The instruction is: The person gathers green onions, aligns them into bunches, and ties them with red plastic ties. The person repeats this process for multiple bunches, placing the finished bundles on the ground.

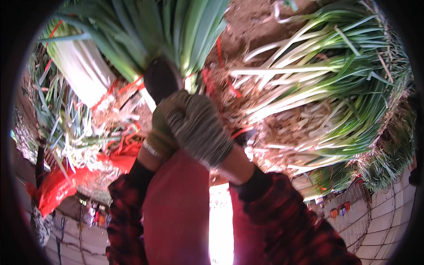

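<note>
My left hand (165,124) and my right hand (200,127), both in striped knit gloves, are pressed together in front of my knee. The right overlaps the left. Their fingers are curled in, and anything inside them is hidden. Just beyond is the toe of a dark shoe (162,78), against a bundle of leeks or large green onions (195,36) with broad green leaves. A red tie (134,84) runs beside the shoe towards the bundle. To the left lies another bundle with thick white stalks (81,69), also with red ties about it.
A large heap of loose green onions (314,76) spreads to the right, roots towards me. Red plastic sheeting (66,185) lies at lower left among scraps of leaves. Bare soil (248,23) shows at the top. A paved surface (381,215) is at lower right.
</note>
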{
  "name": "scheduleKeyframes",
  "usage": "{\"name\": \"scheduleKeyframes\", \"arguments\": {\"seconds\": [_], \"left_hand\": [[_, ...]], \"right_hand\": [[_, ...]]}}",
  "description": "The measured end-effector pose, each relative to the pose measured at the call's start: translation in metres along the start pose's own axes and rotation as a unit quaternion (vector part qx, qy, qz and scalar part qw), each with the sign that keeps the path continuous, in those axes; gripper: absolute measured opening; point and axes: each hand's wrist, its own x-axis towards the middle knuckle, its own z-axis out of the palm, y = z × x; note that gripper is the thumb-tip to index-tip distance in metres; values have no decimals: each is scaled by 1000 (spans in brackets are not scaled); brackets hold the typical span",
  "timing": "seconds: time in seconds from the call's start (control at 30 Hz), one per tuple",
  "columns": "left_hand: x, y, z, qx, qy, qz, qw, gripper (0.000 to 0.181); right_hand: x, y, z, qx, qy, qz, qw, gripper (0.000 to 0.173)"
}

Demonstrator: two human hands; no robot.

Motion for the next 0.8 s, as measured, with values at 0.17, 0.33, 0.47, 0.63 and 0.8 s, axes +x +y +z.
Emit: {"name": "scheduleKeyframes", "arguments": {"seconds": [0.17,0.33,0.47,0.63,0.8], "left_hand": [[23,38,-22,29,67,110,991,15],[19,65,-48,-360,51,-165,917,30],[39,84,-72,-416,122,-127,892,37],[46,78,-92,-290,183,-149,927,31],[36,13,-129,128,142,-115,975,34]], "right_hand": [[29,-13,-13,54,-121,-21,991,14],[123,10,-59,154,-244,-226,931,40],[116,26,-28,50,-247,-223,942,18],[107,39,-34,26,-294,-128,947,19],[96,38,-42,122,-244,22,962,20]]}}
